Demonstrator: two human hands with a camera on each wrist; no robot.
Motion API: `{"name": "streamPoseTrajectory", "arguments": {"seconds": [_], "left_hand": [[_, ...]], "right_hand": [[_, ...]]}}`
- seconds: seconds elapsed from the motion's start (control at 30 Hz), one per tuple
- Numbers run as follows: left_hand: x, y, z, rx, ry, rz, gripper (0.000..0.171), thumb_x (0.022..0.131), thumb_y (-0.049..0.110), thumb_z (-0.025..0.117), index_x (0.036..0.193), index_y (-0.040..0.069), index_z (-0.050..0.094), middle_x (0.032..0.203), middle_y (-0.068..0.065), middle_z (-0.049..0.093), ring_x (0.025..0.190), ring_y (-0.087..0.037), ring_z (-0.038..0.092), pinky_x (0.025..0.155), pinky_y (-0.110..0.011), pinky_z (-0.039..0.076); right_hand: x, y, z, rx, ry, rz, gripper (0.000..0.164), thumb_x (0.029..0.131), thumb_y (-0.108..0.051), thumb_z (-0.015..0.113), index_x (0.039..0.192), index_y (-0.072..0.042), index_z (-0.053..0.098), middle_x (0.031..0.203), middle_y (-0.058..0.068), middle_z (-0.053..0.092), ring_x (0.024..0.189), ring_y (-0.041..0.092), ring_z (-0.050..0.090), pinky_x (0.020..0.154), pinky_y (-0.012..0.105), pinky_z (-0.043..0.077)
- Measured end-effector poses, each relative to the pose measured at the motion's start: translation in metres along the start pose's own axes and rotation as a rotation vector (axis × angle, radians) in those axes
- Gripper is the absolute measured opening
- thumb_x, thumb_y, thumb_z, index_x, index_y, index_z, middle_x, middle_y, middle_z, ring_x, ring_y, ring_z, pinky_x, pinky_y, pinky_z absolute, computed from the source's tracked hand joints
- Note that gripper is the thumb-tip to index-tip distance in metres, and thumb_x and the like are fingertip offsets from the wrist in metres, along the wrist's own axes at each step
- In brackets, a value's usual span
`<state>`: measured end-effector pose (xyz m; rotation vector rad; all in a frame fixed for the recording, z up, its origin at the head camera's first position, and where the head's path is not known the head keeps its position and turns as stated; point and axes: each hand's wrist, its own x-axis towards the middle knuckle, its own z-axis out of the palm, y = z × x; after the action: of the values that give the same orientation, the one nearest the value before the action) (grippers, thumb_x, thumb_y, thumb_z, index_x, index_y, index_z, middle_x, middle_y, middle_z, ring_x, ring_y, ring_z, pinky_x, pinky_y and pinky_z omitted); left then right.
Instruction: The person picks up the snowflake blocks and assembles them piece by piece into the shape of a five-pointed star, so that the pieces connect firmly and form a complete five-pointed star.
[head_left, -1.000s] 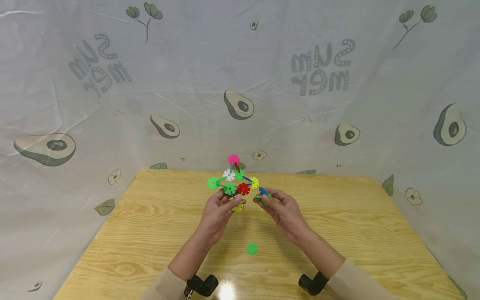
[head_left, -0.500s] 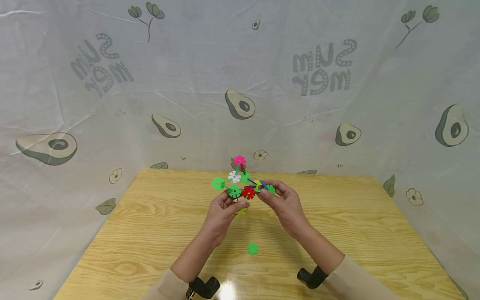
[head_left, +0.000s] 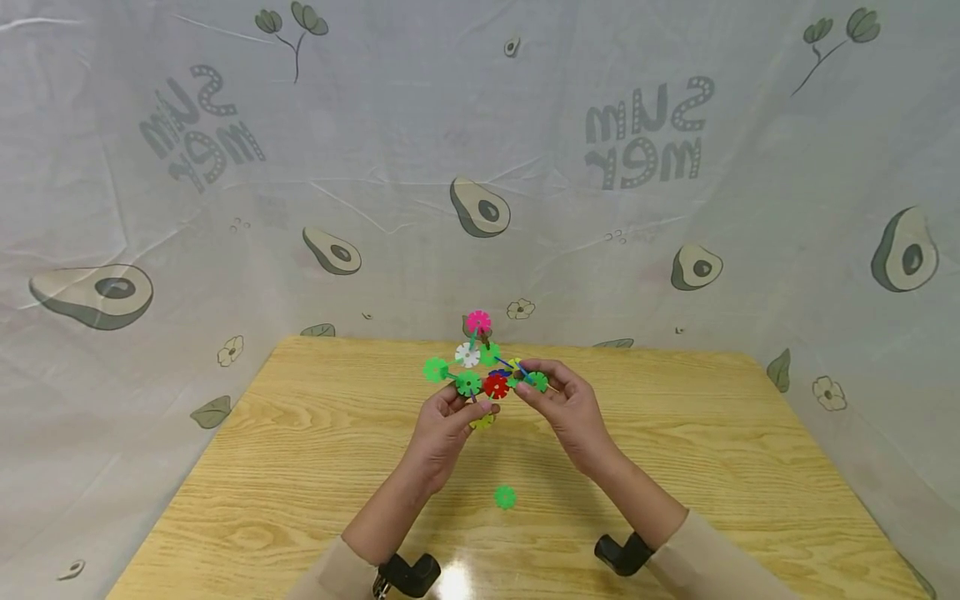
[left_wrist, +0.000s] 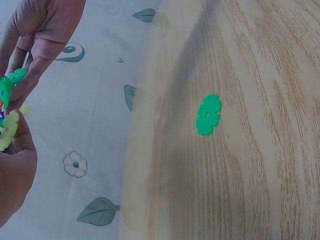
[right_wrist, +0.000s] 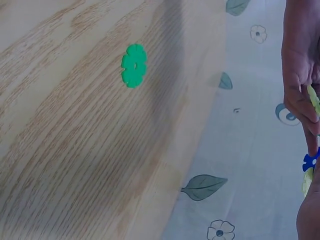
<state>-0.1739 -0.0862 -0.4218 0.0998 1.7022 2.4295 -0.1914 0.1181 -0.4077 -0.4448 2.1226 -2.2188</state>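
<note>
Above the table both hands hold an assembly of notched plastic snowflake discs. My left hand (head_left: 441, 433) pinches it low, by the yellow disc (head_left: 483, 421). A pink disc (head_left: 478, 322) tops it, over a white disc (head_left: 467, 355); a red disc (head_left: 497, 387) sits near the middle. My right hand (head_left: 572, 414) pinches discs at its right side, among them a green disc (head_left: 537, 382) and a blue disc seen edge-on. Fingers partly hide these, so I cannot tell whether they are slotted into the assembly. Both wrist views show the hands only at their edges.
A loose green snowflake disc (head_left: 505, 497) lies flat on the wooden table (head_left: 300, 467), below and between the hands. A pale cloth printed with avocados (head_left: 480, 208) hangs behind the table and along its sides. Black wrist mounts (head_left: 408, 575) sit at the forearms.
The right hand has brought its blue and green discs leftward against the assembly's right side. The assembly has shifted slightly right with the left hand. Over the last half second both hands barely move.
</note>
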Motion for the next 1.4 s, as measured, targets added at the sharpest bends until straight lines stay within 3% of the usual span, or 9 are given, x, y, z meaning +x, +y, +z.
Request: {"name": "streamPoseTrajectory", "arguments": {"seconds": [0.2, 0.37, 0.5, 0.7, 0.83, 1.03, 1.17, 1.27, 1.4], "left_hand": [[-0.0014, -0.0001, 0.0006, -0.014, -0.021, -0.008, 0.033, 0.105, 0.007, 0.058, 0.136, -0.003, 0.055, 0.104, 0.013, 0.074, 0.098, -0.006, 0.073, 0.107, -0.031, 0.048], [-0.0006, -0.0006, 0.0021, -0.051, -0.014, -0.004, 0.033, 0.105, 0.007, 0.058, 0.136, -0.005, 0.054, 0.107, 0.009, 0.072, 0.095, -0.007, 0.073, 0.1, -0.028, 0.056], [0.0008, -0.002, 0.0037, -0.071, 0.013, 0.002, 0.03, 0.106, 0.005, 0.056, 0.133, -0.009, 0.055, 0.107, 0.004, 0.071, 0.091, -0.008, 0.073, 0.094, -0.025, 0.059], [0.0029, -0.0046, 0.0077, -0.072, 0.089, 0.011, 0.024, 0.104, 0.008, 0.062, 0.122, -0.008, 0.062, 0.099, 0.003, 0.074, 0.086, -0.007, 0.074, 0.087, -0.023, 0.061], [0.003, -0.0051, 0.0097, -0.086, 0.125, 0.023, 0.02, 0.103, 0.007, 0.064, 0.118, -0.006, 0.064, 0.096, 0.003, 0.075, 0.084, -0.007, 0.074, 0.085, -0.023, 0.062], [0.0012, -0.0043, 0.0095, -0.068, 0.118, 0.032, 0.03, 0.104, 0.007, 0.063, 0.129, -0.009, 0.06, 0.105, 0.003, 0.075, 0.089, -0.009, 0.074, 0.086, -0.026, 0.063], [0.001, -0.0045, 0.0099, -0.07, 0.103, 0.036, 0.034, 0.104, 0.008, 0.064, 0.132, -0.009, 0.059, 0.107, 0.004, 0.074, 0.096, -0.009, 0.073, 0.087, -0.029, 0.064], [0.0013, -0.0053, 0.01, -0.074, 0.1, 0.037, 0.032, 0.104, 0.006, 0.064, 0.132, -0.009, 0.059, 0.106, 0.004, 0.074, 0.098, -0.009, 0.073, 0.087, -0.03, 0.065], [0.0009, -0.0057, 0.009, -0.069, 0.102, 0.036, 0.03, 0.103, 0.004, 0.063, 0.129, -0.01, 0.061, 0.103, 0.004, 0.074, 0.096, -0.01, 0.073, 0.085, -0.029, 0.065]], "right_hand": [[0.0001, -0.0007, -0.0016, -0.051, -0.024, -0.021, 0.042, 0.101, -0.008, 0.068, 0.141, 0.002, 0.057, 0.128, -0.01, 0.062, 0.097, 0.0, 0.067, 0.092, 0.018, 0.058], [0.0013, -0.0004, -0.0026, -0.065, -0.036, -0.024, 0.042, 0.101, -0.008, 0.069, 0.141, 0.001, 0.058, 0.137, 0.004, 0.06, 0.096, -0.001, 0.066, 0.092, 0.018, 0.058], [0.0015, 0.0, -0.0025, -0.074, -0.044, -0.024, 0.041, 0.101, -0.008, 0.069, 0.14, 0.002, 0.058, 0.14, 0.011, 0.057, 0.092, -0.001, 0.063, 0.09, 0.018, 0.057], [-0.0005, 0.0005, -0.0013, -0.095, -0.05, 0.003, 0.04, 0.102, -0.011, 0.069, 0.139, -0.001, 0.06, 0.138, 0.007, 0.058, 0.073, 0.002, 0.05, 0.085, 0.02, 0.055], [-0.0014, -0.0005, -0.0006, -0.088, -0.062, 0.022, 0.042, 0.101, -0.012, 0.07, 0.14, -0.002, 0.059, 0.133, 0.003, 0.061, 0.081, 0.001, 0.062, 0.091, 0.021, 0.058], [-0.0009, -0.0016, -0.0034, -0.062, -0.102, 0.035, 0.044, 0.102, -0.012, 0.069, 0.142, 0.0, 0.057, 0.106, -0.007, 0.072, 0.094, 0.002, 0.075, 0.096, 0.021, 0.059], [0.0001, -0.0019, -0.0051, -0.103, -0.122, 0.026, 0.042, 0.102, -0.012, 0.069, 0.141, -0.001, 0.059, 0.085, -0.011, 0.065, 0.063, -0.003, 0.054, 0.096, 0.023, 0.06], [0.0006, -0.0022, -0.0062, -0.152, -0.129, 0.015, 0.039, 0.101, -0.012, 0.07, 0.139, -0.002, 0.061, 0.075, -0.008, 0.058, 0.055, 0.004, 0.03, 0.09, 0.022, 0.061], [0.0011, -0.0022, -0.0077, -0.199, -0.133, 0.019, 0.037, 0.101, -0.013, 0.071, 0.136, -0.004, 0.064, 0.073, -0.005, 0.055, 0.055, 0.006, 0.029, 0.066, 0.019, 0.05]]}}
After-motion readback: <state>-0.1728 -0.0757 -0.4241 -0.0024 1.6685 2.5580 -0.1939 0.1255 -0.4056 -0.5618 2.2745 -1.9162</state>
